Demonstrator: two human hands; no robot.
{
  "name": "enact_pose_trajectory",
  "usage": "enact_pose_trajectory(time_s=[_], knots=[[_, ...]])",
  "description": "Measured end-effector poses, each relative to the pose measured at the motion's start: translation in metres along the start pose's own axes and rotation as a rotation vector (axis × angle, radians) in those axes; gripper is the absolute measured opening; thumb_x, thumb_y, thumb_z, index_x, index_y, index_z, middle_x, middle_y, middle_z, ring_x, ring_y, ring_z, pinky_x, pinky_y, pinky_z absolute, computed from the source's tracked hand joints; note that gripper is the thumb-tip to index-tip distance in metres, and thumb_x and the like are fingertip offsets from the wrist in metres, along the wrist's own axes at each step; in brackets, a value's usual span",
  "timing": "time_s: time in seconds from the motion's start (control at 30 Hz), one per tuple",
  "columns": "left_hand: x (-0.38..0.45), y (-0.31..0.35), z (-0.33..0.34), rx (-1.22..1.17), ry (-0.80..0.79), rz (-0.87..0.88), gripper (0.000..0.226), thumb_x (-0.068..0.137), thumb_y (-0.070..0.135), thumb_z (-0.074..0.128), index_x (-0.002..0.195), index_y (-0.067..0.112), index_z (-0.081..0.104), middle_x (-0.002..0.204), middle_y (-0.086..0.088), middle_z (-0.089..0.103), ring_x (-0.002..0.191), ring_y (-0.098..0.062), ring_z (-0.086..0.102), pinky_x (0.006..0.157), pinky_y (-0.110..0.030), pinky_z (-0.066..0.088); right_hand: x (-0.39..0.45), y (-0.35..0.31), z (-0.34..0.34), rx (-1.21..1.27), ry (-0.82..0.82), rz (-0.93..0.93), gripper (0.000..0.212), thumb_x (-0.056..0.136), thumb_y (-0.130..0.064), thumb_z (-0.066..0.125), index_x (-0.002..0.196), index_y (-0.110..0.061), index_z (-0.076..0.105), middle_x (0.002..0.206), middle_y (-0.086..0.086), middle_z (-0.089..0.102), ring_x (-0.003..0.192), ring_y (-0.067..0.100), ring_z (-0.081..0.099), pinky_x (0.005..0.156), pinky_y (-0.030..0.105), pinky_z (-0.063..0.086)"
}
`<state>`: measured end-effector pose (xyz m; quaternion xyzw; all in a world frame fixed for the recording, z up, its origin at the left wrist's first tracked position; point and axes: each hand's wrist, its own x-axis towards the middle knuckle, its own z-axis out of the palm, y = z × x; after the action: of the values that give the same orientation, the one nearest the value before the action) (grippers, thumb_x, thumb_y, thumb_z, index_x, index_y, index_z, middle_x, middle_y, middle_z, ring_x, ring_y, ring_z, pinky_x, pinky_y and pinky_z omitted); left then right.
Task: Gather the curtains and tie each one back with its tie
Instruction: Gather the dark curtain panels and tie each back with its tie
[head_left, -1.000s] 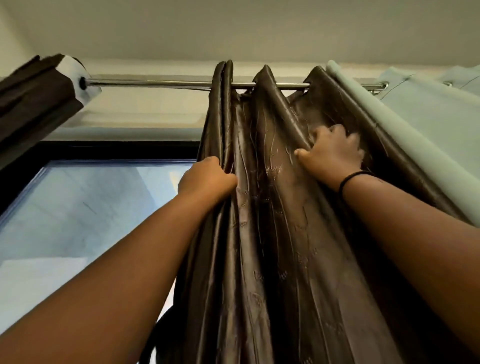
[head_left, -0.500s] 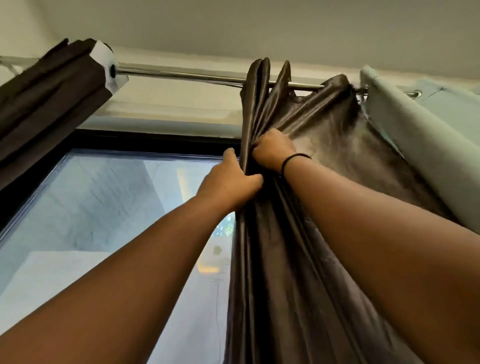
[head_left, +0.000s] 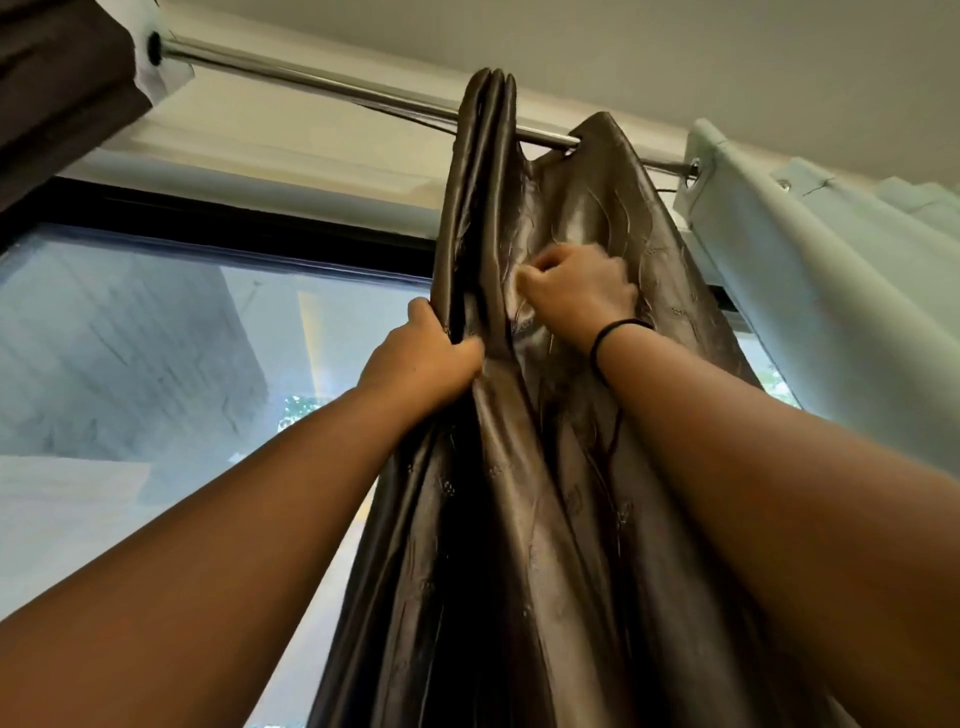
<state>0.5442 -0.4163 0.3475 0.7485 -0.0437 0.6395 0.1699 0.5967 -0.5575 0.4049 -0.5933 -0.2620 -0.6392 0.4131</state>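
- The rod (head_left: 322, 83) runs across the top, from upper left down toward the right, just under the ceiling (head_left: 675, 47).
- The middle curtain (head_left: 519, 493) hangs from the rod, in front of the window (head_left: 156, 364).
- The left hand (head_left: 423, 356) grips the bunched folds at the curtain's left edge.
- The right hand (head_left: 576, 291) is just right of it and higher, gripping the next fold.
- A second curtain (head_left: 57, 78) hangs at the rod's far left end, well apart.
- A third curtain (head_left: 810, 312) hangs at the right, beside the middle one.
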Motion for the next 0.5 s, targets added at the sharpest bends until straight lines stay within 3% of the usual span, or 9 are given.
enact_pose_trajectory(time_s=[0.07,0.17,0.3,0.37,0.43,0.5], knots=[[-0.002,0.013,0.01,-0.053,0.034,-0.044,0.067,0.086,0.063,0.044,0.132,0.015,0.036,0.126,-0.012,0.056,0.11,-0.034,0.055,0.089,-0.039,0.044,0.005,0.032,-0.012,-0.327,0.137,0.107,0.047,0.083,-0.04,0.054,0.126,-0.024,0.049,0.136,0.012,0.04,0.127,0.035,0.033,0.102,0.051,0.027],[-0.007,0.04,0.024,-0.109,0.022,-0.071,0.101,0.068,0.086,0.042,0.14,0.016,0.031,0.135,-0.01,0.051,0.119,-0.032,0.052,0.097,-0.046,0.044,0.012,0.077,-0.022,-0.457,0.188,0.218,0.081,0.083,-0.031,0.06,0.147,-0.024,0.011,0.155,0.016,0.004,0.139,0.041,0.009,0.107,0.059,0.015],[-0.016,0.08,0.046,-0.102,-0.02,-0.078,0.123,0.055,0.09,0.052,0.147,0.016,0.017,0.147,-0.01,0.039,0.128,-0.033,0.045,0.1,-0.043,0.04,0.02,0.118,-0.032,-0.498,0.202,0.347,0.109,0.075,-0.034,0.073,0.149,-0.022,-0.007,0.156,0.019,-0.005,0.135,0.041,0.018,0.1,0.057,0.025],[-0.017,0.098,0.057,-0.141,-0.05,-0.096,0.126,0.055,0.091,0.049,0.149,0.016,0.01,0.151,-0.012,0.032,0.132,-0.033,0.04,0.102,-0.044,0.037,0.024,0.129,-0.044,-0.501,0.185,0.372,0.107,0.074,-0.036,0.074,0.149,-0.017,0.0,0.152,0.022,0.011,0.131,0.039,0.027,0.097,0.053,0.03],[-0.016,0.111,0.064,-0.214,-0.042,-0.106,0.126,0.057,0.093,0.042,0.15,0.014,0.011,0.153,-0.013,0.03,0.135,-0.032,0.036,0.105,-0.045,0.032,0.029,0.14,-0.056,-0.351,0.079,0.32,0.074,0.078,-0.027,0.068,0.14,-0.009,0.033,0.133,0.021,0.045,0.117,0.036,0.046,0.088,0.044,0.04],[-0.013,0.118,0.069,-0.295,-0.003,-0.108,0.125,0.058,0.093,0.043,0.149,0.011,0.016,0.151,-0.012,0.033,0.133,-0.031,0.038,0.105,-0.043,0.032,0.029,0.144,-0.065,-0.185,-0.083,0.199,0.038,0.078,-0.018,0.063,0.115,-0.007,0.059,0.102,0.014,0.062,0.089,0.032,0.057,0.071,0.033,0.041]])
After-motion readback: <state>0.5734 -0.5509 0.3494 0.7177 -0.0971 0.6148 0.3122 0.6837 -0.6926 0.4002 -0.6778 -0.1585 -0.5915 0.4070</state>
